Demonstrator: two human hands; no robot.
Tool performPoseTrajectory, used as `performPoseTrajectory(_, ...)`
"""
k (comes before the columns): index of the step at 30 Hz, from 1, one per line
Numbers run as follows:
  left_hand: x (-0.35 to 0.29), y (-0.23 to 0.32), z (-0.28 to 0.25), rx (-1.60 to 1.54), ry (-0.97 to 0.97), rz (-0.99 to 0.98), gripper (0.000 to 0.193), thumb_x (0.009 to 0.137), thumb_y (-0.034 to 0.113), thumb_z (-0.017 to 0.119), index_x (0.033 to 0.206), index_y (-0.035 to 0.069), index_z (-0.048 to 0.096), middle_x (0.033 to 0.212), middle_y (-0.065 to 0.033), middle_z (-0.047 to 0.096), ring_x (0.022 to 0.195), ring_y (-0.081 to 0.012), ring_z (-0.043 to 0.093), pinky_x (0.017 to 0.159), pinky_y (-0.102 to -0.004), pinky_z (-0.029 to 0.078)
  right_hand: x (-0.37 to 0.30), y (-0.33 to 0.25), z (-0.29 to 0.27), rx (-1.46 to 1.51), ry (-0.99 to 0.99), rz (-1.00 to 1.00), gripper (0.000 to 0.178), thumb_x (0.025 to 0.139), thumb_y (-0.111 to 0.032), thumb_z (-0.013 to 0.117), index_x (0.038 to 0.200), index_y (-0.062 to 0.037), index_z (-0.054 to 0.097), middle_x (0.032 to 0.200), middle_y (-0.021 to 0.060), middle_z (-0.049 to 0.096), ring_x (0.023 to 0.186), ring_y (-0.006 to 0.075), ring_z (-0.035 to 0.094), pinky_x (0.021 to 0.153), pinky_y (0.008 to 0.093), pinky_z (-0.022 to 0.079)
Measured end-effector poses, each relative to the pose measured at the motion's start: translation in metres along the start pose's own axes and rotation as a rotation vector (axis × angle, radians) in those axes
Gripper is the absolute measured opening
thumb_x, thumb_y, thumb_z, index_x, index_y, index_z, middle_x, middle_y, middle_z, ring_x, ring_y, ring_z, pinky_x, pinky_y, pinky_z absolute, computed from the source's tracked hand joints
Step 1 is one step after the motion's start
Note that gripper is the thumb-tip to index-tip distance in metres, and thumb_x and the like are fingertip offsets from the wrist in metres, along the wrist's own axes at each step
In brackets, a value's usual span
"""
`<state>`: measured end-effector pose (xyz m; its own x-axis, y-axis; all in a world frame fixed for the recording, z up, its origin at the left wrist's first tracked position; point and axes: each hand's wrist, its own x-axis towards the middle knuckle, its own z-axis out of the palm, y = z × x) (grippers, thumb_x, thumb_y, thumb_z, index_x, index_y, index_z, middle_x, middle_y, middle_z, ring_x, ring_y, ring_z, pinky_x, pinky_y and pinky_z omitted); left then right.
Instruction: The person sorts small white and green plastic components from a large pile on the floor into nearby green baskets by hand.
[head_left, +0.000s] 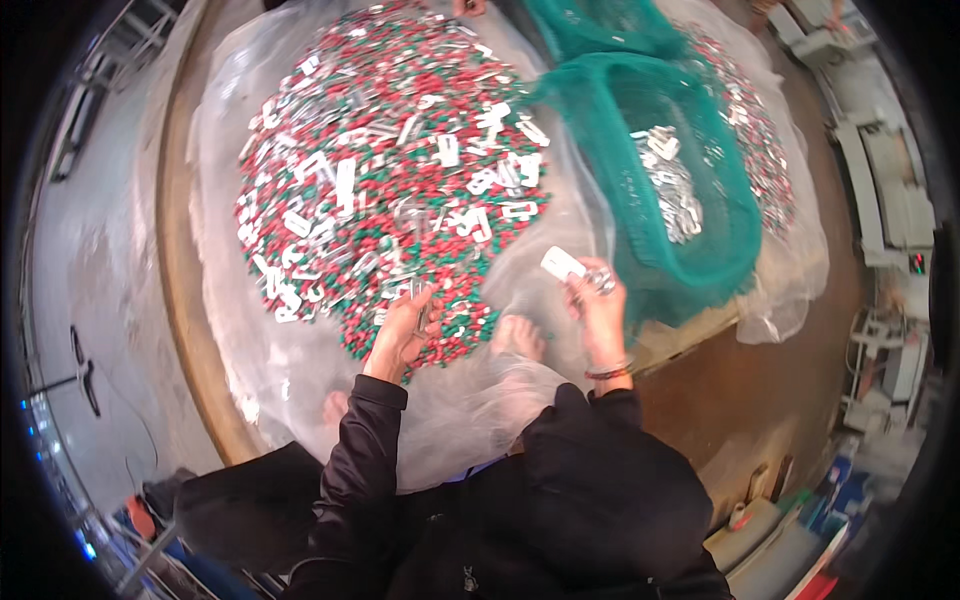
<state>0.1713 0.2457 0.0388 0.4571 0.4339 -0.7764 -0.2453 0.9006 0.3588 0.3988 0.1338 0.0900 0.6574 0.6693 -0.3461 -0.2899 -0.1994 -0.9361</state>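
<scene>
A wide pile of small red and green pieces (390,200), mixed with silvery and white flat metal-looking pieces, covers a clear plastic sheet (540,225) in front of me. At the pile's near edge my left hand (402,328) is closed around thin shiny pieces, partly hidden by the fingers. To the right, above the bare sheet, my right hand (600,310) grips a white rectangular piece (562,263) together with several shiny metal pieces (600,279). Beyond it stands a basket lined with green mesh (740,225), holding a heap of silvery pieces (672,195).
Another green mesh container (600,25) stands behind the basket. More red and silvery pieces (755,130) lie to its right. A co-worker's hand (468,7) shows at the far edge. My bare foot (518,338) rests on the sheet. Machines (880,185) line the right side.
</scene>
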Motion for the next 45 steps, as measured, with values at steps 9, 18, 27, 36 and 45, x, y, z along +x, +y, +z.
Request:
performPoseTrajectory(9,0.023,-0.003,0.295,0.699,-0.426,0.783,0.026,0.079,0.017,0.048,0.104,0.011,0.051,0.101,-0.0130,0.044,0.092,-0.0272,0.042,0.076,-0.0354,0.038,0.106,-0.160,-0.074,-0.484,0.455,-0.716,0.018,0.075,-0.010,0.062,0.090,-0.0007,0.057,0.082,0.0062,0.059,0.079,0.0161,0.055,0.074,0.0298,0.044)
performPoseTrajectory(18,0.056,-0.064,0.226,0.723,-0.319,1.127,0.018,0.072,0.004,0.049,0.088,-0.001,0.050,0.073,-0.0179,0.052,0.068,-0.0347,0.052,0.059,-0.0427,0.041,0.096,-0.138,-0.084,-0.255,0.354,-0.788,0.021,0.081,-0.006,0.054,0.098,0.0039,0.048,0.096,0.0163,0.057,0.080,0.0211,0.057,0.070,0.0299,0.049)
performPoseTrajectory(27,0.035,-0.063,-0.010,0.090,-0.114,0.115,0.022,0.089,0.014,0.040,0.100,-0.004,0.045,0.081,-0.0073,0.057,0.064,-0.0174,0.057,0.053,-0.0297,0.049,0.037,0.057,0.038,0.009,-0.353,0.241,0.027,0.082,-0.009,0.054,0.107,0.0005,0.051,0.067,0.0023,0.055,0.052,0.0073,0.048,0.049,0.0198,0.039)
performPoseTrajectory(36,0.061,-0.051,0.013,1.265,-0.034,0.500,0.018,0.090,0.017,0.038,0.090,-0.001,0.039,0.062,-0.0136,0.051,0.053,-0.0243,0.052,0.048,-0.0383,0.039,0.059,0.089,0.030,-0.254,-0.332,0.309,0.015,0.081,-0.014,0.058,0.089,-0.0008,0.058,0.066,0.0031,0.056,0.048,0.0072,0.050,0.042,0.0193,0.037)
performPoseTrajectory(45,0.087,-0.041,0.031,1.627,-0.196,0.642,0.015,0.086,0.014,0.043,0.091,0.001,0.038,0.064,-0.0237,0.054,0.064,-0.0399,0.054,0.052,-0.0471,0.039,0.073,0.100,0.016,-0.445,-0.420,0.219,0.004,0.077,-0.002,0.055,0.078,0.0008,0.052,0.064,0.0059,0.055,0.048,0.0100,0.052,0.043,0.0231,0.039)
